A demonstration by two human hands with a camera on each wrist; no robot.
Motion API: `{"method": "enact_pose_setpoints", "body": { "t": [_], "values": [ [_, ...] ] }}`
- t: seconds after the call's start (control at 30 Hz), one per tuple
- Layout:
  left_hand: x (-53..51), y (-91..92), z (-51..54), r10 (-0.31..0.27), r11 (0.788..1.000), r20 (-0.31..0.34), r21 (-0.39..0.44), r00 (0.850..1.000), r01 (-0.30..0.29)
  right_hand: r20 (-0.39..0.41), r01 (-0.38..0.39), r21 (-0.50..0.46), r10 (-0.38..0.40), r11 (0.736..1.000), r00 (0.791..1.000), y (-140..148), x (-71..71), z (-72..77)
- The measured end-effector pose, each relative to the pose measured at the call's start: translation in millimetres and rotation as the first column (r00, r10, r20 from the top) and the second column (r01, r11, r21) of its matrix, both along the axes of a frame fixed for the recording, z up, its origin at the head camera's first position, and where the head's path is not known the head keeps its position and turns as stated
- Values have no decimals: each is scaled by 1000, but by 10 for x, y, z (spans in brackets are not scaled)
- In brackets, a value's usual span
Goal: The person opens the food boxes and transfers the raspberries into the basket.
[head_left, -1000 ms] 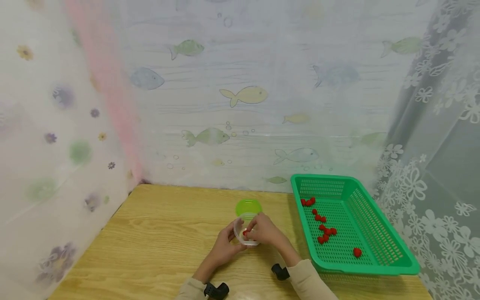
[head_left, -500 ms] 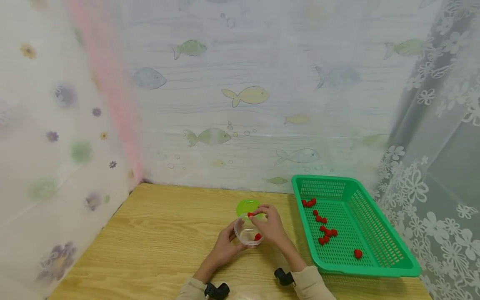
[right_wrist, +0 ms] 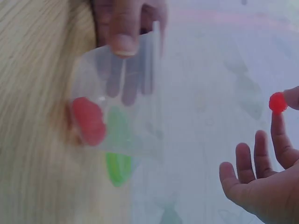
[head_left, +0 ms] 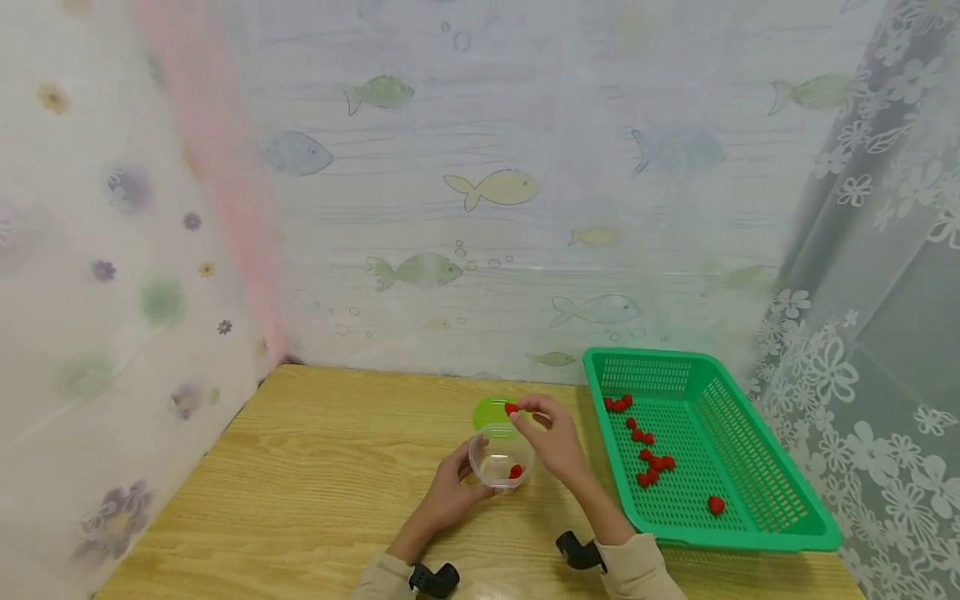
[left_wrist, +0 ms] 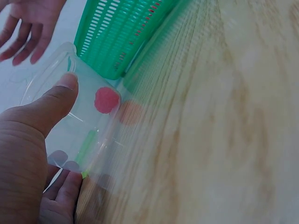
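Observation:
My left hand grips a clear plastic tub by its side, thumb over the near wall and fingers on the far one. Red raspberries lie at the bottom of the tub; the right wrist view shows what looks like two, pressed together. Above and right of the tub's rim, my right hand pinches another raspberry between thumb and index finger. Its other fingers are spread loosely. Behind the tub lies a bright green lid, partly hidden by it.
A green perforated basket stands on the wooden table at the right, with several raspberries scattered in it, mostly on its left side. A curtain with printed fish hangs behind the table.
My right hand has come up out of the tub with a raspberry pinched in its fingertips, moving up and right past the rim. My left hand keeps holding the tub in place.

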State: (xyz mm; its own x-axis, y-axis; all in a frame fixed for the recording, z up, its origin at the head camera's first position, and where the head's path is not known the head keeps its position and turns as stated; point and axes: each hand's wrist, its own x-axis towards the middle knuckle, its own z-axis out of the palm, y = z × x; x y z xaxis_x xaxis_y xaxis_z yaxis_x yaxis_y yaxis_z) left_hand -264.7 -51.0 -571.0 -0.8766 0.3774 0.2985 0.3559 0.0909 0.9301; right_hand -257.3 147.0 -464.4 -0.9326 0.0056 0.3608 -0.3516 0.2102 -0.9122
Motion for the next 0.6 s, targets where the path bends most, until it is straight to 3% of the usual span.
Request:
{"method": "enact_pose_setpoints", "body": {
  "t": [0.13, 0.43, 0.6],
  "values": [
    [0, 3, -3, 6, 1000, -9, -7, 1000, -6, 0, -42, -19, 42, 999, 999, 37, 64, 146],
    [7, 3, 18, 8, 1000, -24, -29, 1000, -9, -80, -122, 16, 123, 992, 989, 280, 164, 528],
    [14, -1, 20, -9, 1000, -45, -17, 999, 8, -51, -189, -6, 189, 982, 981, 516, 169, 705]
  ]
}}
